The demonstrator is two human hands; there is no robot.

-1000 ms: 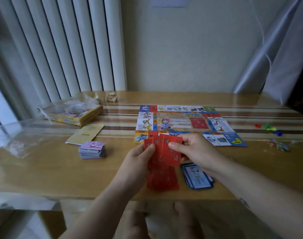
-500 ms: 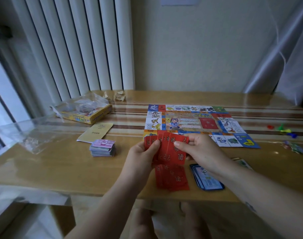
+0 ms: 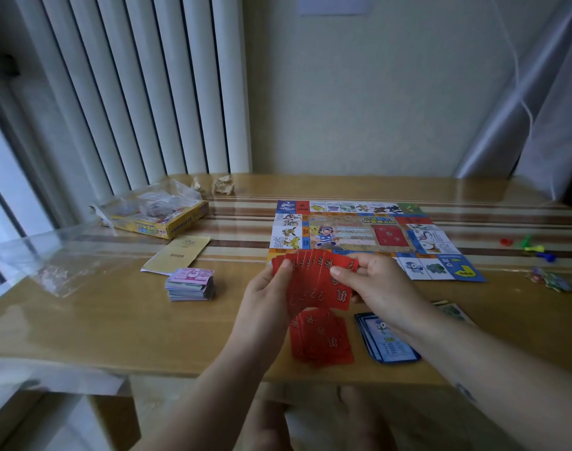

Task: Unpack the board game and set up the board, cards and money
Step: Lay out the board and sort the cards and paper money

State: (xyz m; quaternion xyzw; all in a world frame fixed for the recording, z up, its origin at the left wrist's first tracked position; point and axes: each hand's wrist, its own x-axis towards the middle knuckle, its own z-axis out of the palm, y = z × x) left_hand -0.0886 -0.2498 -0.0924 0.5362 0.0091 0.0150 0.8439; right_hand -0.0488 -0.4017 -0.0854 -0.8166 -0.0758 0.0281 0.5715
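board (image 3: 359, 236) flat on glossy wooden table (image 3: 115, 320).

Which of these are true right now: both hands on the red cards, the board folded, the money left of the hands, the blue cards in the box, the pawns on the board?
1. The left hand and right hand both hold the fanned red cards. True.
2. The board is folded. False: it lies open on the table.
3. The money sits left of the hands. True.
4. The blue cards are in the box. False: they lie on the table, right of a red pile.
5. The pawns stand on the board. False: they lie on the table to its right.
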